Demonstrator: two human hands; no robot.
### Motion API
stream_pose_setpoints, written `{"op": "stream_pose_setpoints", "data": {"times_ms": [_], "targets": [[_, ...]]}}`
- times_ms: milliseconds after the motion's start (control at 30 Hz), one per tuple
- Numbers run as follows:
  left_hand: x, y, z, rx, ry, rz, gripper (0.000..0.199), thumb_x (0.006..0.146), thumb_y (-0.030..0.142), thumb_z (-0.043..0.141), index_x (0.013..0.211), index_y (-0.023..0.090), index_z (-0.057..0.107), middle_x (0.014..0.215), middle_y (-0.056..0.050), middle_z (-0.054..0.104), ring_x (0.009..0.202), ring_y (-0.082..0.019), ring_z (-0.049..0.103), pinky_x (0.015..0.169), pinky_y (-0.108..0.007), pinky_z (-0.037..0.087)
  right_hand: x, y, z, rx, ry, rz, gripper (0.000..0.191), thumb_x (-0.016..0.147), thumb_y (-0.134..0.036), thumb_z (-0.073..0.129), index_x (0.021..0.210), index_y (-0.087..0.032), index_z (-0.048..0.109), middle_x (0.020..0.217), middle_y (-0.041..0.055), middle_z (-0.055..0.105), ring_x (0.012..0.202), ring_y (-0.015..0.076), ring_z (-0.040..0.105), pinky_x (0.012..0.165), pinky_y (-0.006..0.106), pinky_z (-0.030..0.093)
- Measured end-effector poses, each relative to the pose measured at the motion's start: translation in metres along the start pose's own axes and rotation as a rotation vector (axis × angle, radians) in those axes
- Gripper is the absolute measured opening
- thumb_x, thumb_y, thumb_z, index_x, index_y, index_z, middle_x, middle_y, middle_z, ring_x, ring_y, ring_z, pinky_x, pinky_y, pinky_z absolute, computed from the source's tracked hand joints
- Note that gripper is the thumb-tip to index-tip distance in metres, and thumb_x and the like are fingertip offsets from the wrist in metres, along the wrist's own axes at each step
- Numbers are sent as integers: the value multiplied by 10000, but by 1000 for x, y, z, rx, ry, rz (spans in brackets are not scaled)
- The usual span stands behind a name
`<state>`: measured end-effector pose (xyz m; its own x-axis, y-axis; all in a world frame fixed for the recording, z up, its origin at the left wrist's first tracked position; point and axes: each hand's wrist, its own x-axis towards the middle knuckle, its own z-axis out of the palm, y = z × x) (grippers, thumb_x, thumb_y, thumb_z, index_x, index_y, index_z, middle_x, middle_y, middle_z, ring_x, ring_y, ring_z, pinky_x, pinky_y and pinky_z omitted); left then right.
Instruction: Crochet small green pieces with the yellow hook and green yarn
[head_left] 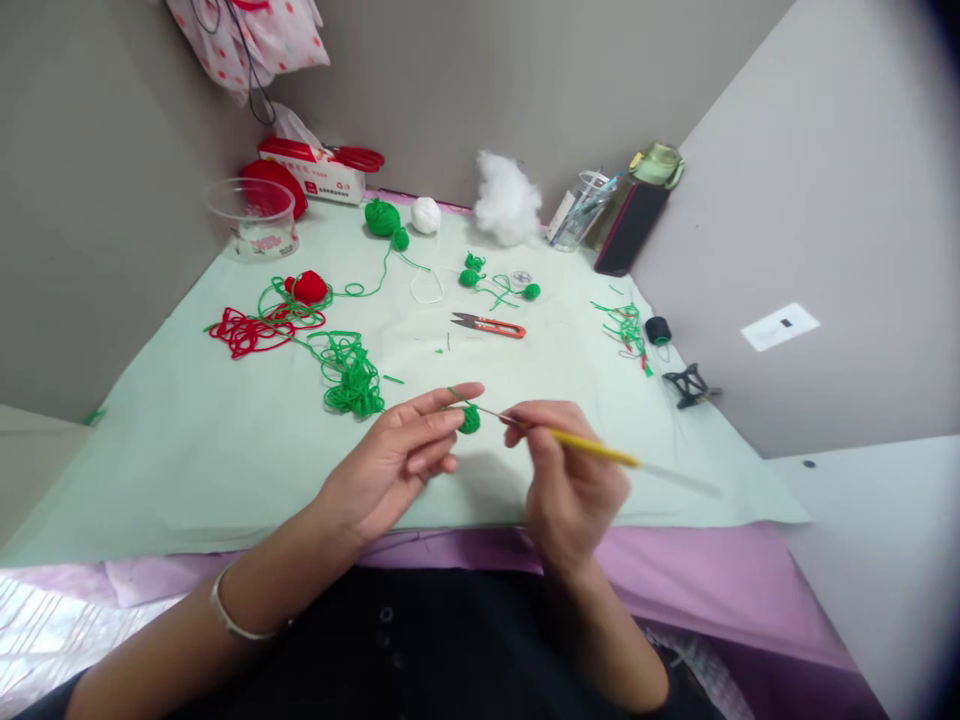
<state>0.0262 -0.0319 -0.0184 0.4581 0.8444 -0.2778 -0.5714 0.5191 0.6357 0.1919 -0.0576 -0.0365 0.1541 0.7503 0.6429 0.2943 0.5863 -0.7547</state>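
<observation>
Between the thumb and fingers of my left hand (405, 445) is a small round green crochet piece (470, 419). A strand of green yarn runs over that hand's raised index finger. My right hand (566, 470) grips a crochet hook (592, 446) with a yellow handle, pen-like, its thin metal shaft pointing left. The hook's tip reaches the top of the crochet piece; whether it is inside a stitch is too small to tell. Just left of my left hand lies a loose heap of green yarn (352, 375). Thread snips (491, 325) with orange handles lie beyond my hands.
Red yarn (238, 332) tangles with green at the left, near a clear plastic tub (259, 235). Green balls (382, 217), a white ball (426, 215) and white stuffing (508, 200) sit at the back. Yarn scraps (628, 330), a black spool (658, 331) and a small black stand (691, 386) are at right.
</observation>
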Motion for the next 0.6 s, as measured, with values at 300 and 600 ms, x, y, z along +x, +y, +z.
{"op": "stream_pose_setpoints", "data": {"times_ms": [300,600], "targets": [[-3,-6,3,175,41,157,295,803,233,905,1096,244,869,851,8,660,753,-100,627,782,-244,606,3,-1,0,338,-40,335,147,1033,-284,670,1035,-274,817,946,21,777,772,135,683,723,291,567],[-5,-3,1,216,31,163,262,829,225,875,1088,267,873,869,8,651,793,-103,644,793,-229,605,8,-1,-3,460,-45,361,200,1075,-308,590,992,-233,756,913,18,793,710,122,704,681,274,591]]}}
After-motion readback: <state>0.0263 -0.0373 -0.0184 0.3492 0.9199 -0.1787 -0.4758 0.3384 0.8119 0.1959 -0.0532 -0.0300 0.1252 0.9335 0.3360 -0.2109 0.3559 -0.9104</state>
